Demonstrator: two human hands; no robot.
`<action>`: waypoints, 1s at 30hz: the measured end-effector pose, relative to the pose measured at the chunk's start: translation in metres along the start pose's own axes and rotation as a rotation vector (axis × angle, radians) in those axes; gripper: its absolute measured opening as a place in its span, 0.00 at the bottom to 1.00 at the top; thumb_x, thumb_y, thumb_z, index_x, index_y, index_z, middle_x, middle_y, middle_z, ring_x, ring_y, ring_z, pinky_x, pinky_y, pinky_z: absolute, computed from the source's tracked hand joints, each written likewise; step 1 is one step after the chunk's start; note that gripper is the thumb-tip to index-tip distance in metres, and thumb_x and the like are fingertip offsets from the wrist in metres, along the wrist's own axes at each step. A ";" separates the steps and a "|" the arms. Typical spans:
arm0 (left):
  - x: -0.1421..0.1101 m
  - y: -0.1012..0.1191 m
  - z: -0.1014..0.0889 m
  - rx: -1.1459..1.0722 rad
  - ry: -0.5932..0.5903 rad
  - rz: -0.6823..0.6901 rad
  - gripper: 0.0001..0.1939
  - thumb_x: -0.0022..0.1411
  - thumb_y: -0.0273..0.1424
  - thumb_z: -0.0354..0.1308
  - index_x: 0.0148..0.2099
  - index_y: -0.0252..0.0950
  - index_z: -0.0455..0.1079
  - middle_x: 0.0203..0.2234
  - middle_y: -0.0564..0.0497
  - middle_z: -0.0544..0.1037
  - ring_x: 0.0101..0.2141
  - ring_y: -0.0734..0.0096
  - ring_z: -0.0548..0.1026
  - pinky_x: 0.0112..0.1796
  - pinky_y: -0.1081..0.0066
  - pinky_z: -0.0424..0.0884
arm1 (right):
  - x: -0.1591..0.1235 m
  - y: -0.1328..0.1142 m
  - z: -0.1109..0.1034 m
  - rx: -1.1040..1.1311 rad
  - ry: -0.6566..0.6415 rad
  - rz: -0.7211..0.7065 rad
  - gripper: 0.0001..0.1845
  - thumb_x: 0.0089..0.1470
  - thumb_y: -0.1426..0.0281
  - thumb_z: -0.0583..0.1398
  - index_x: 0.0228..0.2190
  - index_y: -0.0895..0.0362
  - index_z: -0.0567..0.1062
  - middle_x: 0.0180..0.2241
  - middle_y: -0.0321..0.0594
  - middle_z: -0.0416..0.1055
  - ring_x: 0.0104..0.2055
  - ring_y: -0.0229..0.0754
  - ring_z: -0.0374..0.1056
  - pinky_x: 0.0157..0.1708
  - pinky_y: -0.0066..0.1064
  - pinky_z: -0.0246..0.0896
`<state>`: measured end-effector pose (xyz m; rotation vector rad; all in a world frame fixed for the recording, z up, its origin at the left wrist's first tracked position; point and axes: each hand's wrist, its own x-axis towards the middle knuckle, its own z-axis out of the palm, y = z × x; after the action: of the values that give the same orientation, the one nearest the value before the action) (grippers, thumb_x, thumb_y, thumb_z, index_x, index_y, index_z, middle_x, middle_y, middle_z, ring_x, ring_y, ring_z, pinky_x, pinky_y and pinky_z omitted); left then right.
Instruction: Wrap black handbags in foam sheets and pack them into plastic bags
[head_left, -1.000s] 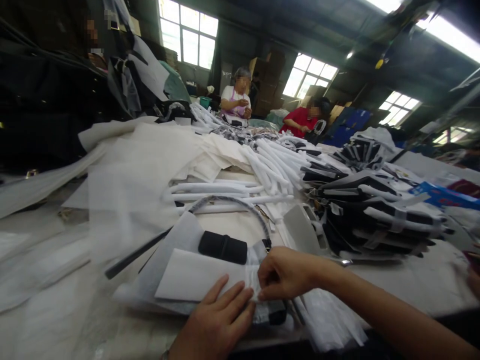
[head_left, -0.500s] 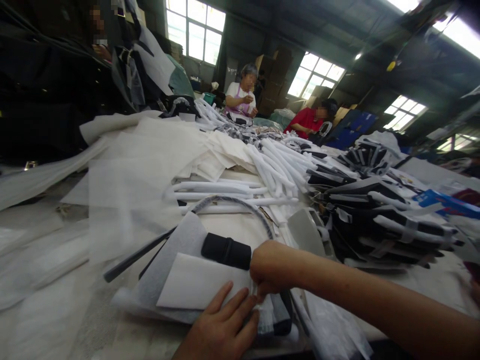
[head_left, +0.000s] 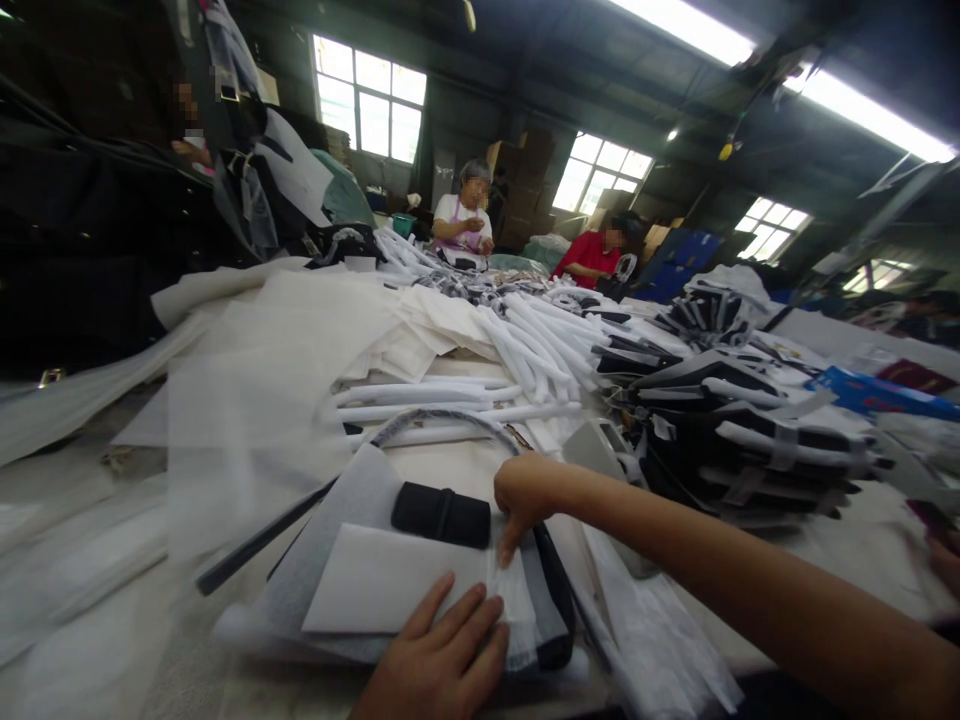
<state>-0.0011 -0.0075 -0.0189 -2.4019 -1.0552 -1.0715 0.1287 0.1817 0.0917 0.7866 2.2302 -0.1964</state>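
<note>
A black handbag (head_left: 553,585) lies flat in front of me, partly covered by a thin white sheet (head_left: 315,580). Its curved handle (head_left: 442,413), wrapped in film, arches away from me. On top are a small black piece with a strap across it (head_left: 441,515), a white paper rectangle (head_left: 390,580) and clear plastic (head_left: 517,600). My left hand (head_left: 446,650) rests flat, fingers spread, over the paper and the plastic's edge. My right hand (head_left: 523,500) is curled, its thumb pointing down onto the plastic; whatever its fingers hold is hidden.
White sheets (head_left: 277,350) are spread at the left, with white padded tubes (head_left: 540,345) behind the bag. A stack of wrapped black bags (head_left: 750,430) stands at right. Clear plastic sleeves (head_left: 660,640) lie near my right forearm. Two people (head_left: 463,220) work across the table.
My right hand has moved up and away from me along the plastic, from beside my left fingertips. My left hand stays flat on the paper. The view has tilted slightly upward.
</note>
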 end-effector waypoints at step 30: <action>0.002 -0.004 -0.017 0.034 -0.194 0.077 0.18 0.74 0.29 0.41 0.56 0.39 0.70 0.53 0.51 0.75 0.55 0.68 0.71 0.62 0.62 0.57 | -0.049 -0.027 0.044 0.470 0.191 0.133 0.36 0.30 0.49 0.72 0.40 0.55 0.74 0.37 0.45 0.76 0.41 0.56 0.72 0.35 0.35 0.62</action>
<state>-0.0116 -0.0130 -0.0058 -2.5369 -1.0221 -0.8010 0.1654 0.1208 0.0927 1.2447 2.3280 -0.6182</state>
